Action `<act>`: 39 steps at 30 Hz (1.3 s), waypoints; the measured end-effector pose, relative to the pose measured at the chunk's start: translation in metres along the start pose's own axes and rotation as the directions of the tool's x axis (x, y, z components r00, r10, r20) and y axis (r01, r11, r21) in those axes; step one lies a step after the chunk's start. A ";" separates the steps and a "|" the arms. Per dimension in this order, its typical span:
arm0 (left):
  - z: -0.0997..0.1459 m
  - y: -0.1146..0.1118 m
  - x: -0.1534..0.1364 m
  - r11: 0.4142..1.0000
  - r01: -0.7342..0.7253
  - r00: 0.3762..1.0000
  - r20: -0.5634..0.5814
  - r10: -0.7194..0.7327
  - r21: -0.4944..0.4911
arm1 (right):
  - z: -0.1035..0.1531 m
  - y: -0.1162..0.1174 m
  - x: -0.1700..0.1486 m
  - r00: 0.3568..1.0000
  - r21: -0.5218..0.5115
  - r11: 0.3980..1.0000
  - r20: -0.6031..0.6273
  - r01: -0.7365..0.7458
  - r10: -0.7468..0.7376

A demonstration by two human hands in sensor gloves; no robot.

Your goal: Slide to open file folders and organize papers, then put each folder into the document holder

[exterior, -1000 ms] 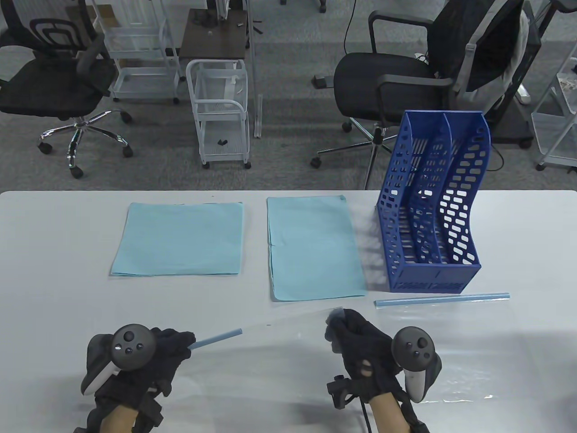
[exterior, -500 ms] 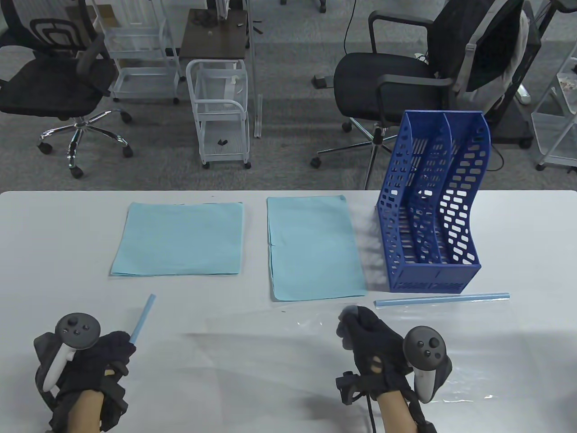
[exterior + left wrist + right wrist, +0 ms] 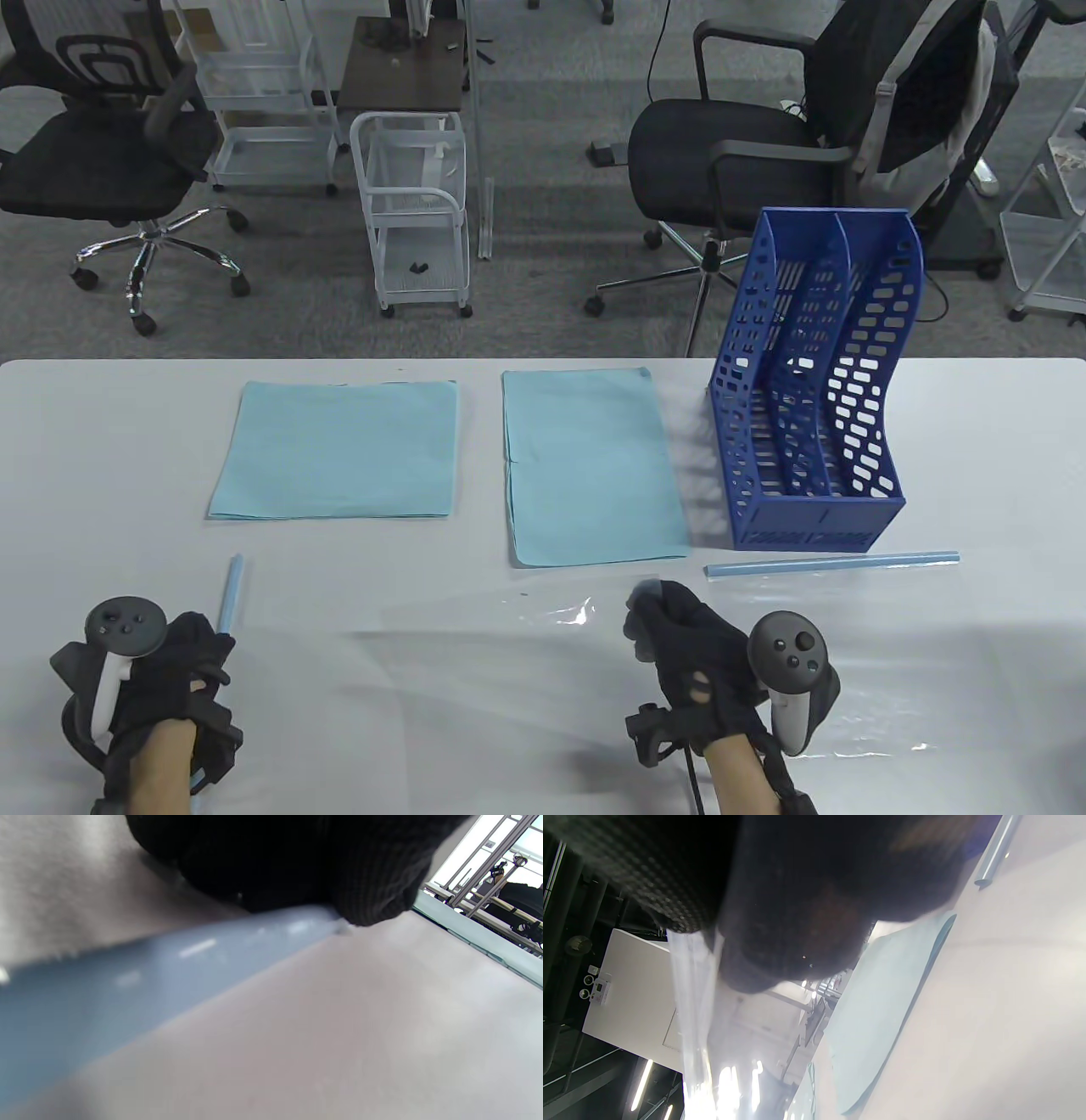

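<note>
Moved: left hand (image 3: 174,671) pulled blue slide bar (image 3: 227,594) off to the left.
Right hand (image 3: 691,649): pinches clear folder (image 3: 509,645) corner.
Handling: folder thin, floppy, slick; grip by edge.

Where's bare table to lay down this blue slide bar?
Bare table lies left of the left paper stack, and between left hand and the clear folder. Crowded by the document holder, where another slide bar lies.
</note>
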State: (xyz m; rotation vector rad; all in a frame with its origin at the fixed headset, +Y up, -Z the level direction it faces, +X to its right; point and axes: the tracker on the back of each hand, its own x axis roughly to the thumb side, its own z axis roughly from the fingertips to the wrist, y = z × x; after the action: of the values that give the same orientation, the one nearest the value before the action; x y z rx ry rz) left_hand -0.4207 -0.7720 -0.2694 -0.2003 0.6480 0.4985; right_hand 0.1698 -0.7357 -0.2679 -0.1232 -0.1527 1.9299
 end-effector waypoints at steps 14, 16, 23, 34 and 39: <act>0.003 0.003 0.000 1.000 -0.010 1.000 -0.005 0.010 0.029 | 0.000 0.001 0.000 1.000 0.003 1.000 0.003 -0.006 0.006; 0.006 0.006 0.002 0.999 -0.007 1.000 -0.004 0.007 0.046 | 0.000 0.001 0.000 1.000 0.003 1.000 0.003 -0.007 0.007; 0.088 0.045 0.041 0.979 0.060 0.986 0.141 -0.088 0.194 | 0.002 0.008 0.007 0.997 0.037 0.998 0.058 -0.048 0.046; 0.136 -0.039 0.118 0.966 0.207 0.591 0.807 0.003 -0.155 | 0.011 0.037 0.023 0.966 0.259 0.965 0.257 -0.034 -0.034; 0.127 -0.052 0.122 0.966 0.167 0.563 0.824 0.070 -0.196 | 0.014 0.048 0.024 0.963 0.286 0.958 0.263 -0.015 -0.064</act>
State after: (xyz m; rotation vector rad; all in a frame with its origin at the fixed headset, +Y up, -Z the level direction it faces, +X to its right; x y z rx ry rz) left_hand -0.2442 -0.7290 -0.2442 -0.1978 -0.3765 0.5543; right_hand 0.1147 -0.7312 -0.2625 0.3353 -0.0536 1.9153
